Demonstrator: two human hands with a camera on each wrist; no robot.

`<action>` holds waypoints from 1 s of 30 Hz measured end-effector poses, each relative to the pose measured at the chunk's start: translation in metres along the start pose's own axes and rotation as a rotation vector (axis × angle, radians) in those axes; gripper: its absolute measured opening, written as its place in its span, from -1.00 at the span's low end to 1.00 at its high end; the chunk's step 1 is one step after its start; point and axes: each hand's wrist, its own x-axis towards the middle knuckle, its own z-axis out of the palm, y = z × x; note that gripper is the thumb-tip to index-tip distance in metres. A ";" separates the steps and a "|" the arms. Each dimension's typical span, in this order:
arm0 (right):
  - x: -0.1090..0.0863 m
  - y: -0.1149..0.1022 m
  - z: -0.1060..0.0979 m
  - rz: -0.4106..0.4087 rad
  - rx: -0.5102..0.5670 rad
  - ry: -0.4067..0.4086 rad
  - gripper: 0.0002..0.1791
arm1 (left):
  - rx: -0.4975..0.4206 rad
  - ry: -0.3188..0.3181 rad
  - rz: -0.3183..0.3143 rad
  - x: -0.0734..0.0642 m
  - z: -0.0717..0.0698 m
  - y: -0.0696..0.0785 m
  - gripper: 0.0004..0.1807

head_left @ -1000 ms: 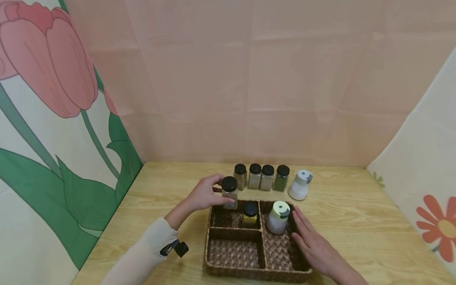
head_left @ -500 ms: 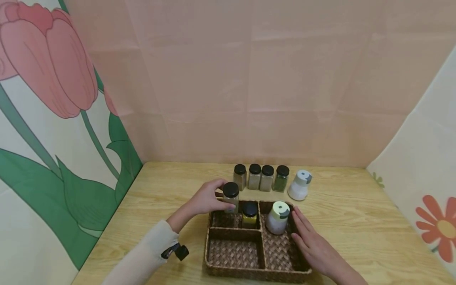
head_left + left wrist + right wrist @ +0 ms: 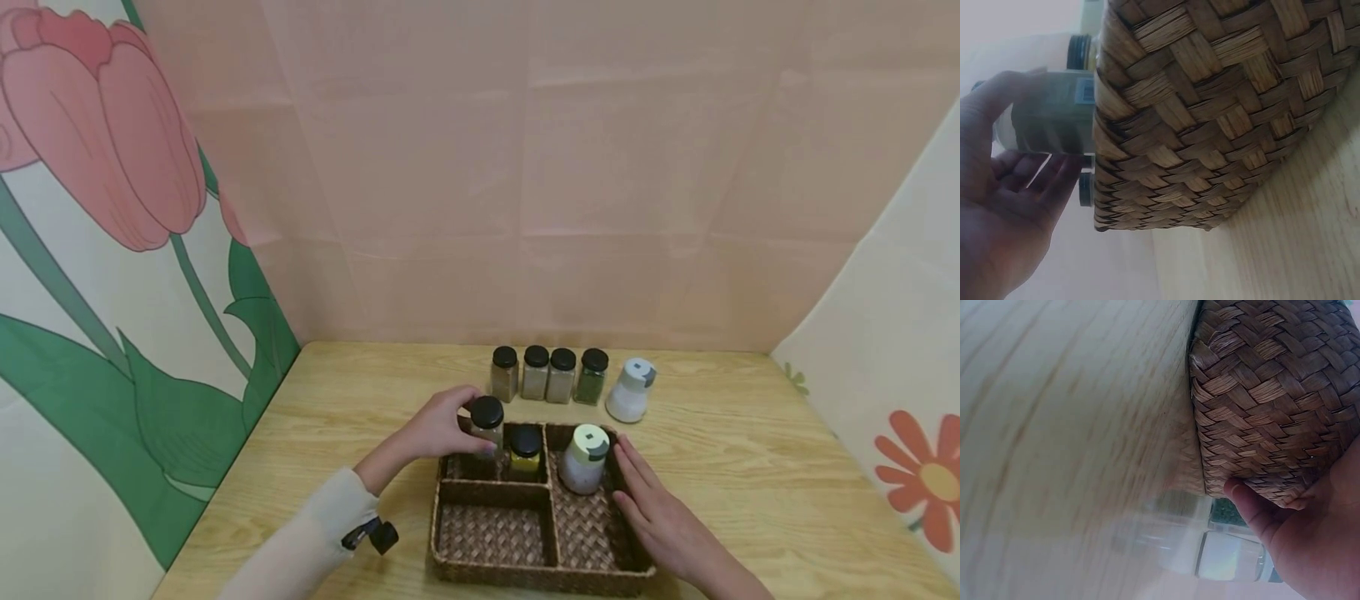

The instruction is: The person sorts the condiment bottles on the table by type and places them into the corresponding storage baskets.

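Note:
In the head view my left hand (image 3: 441, 427) grips a clear spice jar (image 3: 487, 415) with a black lid. The jar is upright, its lower part down inside the back left compartment of a brown woven basket (image 3: 543, 577). From the left wrist view, thumb and fingers curl round the jar (image 3: 1054, 115) just above the basket wall; its base is hidden. Beside it in that compartment stands a black-lidded jar with yellow contents (image 3: 524, 462). A white shaker with a pale green cap (image 3: 584, 467) occupies the right compartment. My right hand (image 3: 663, 521) rests along the basket's right wall, fingers straight.
Behind the basket, several black-lidded spice jars (image 3: 561, 382) stand in a row. A white shaker with a pale blue cap (image 3: 628, 402) is at their right end. All sit on a wooden table (image 3: 757, 467), with a pink cloth backdrop (image 3: 525, 208) behind.
My left hand has moved down and slightly right, lowering the spice jar from above the basket's rim into the back left compartment. The right hand has stayed against the basket.

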 end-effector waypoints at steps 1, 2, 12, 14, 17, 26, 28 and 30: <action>0.000 0.000 0.000 0.004 0.003 -0.004 -0.28 | -0.001 -0.003 -0.004 0.000 0.001 -0.001 -0.52; 0.000 0.000 0.000 0.008 0.006 -0.008 -0.28 | -0.003 -0.005 -0.006 0.000 0.002 -0.002 -0.51; 0.001 -0.003 -0.001 0.018 0.004 -0.008 -0.28 | 0.017 -0.031 -0.032 0.003 0.009 -0.007 -0.48; 0.000 -0.003 -0.001 0.014 0.000 -0.001 -0.29 | 0.017 -0.034 -0.029 0.004 0.009 -0.007 -0.49; 0.000 -0.003 -0.001 0.006 -0.010 0.007 -0.29 | 0.022 -0.033 -0.024 0.004 0.010 -0.007 -0.49; 0.000 -0.003 -0.001 0.002 -0.014 0.013 -0.30 | 0.019 -0.040 -0.045 0.004 0.013 -0.010 -0.50; 0.000 -0.003 -0.001 0.003 -0.011 0.011 -0.30 | 0.021 -0.043 -0.050 0.004 0.014 -0.010 -0.51; 0.000 -0.002 -0.001 0.005 -0.010 0.009 -0.29 | 0.029 -0.044 -0.050 0.004 0.014 -0.009 -0.51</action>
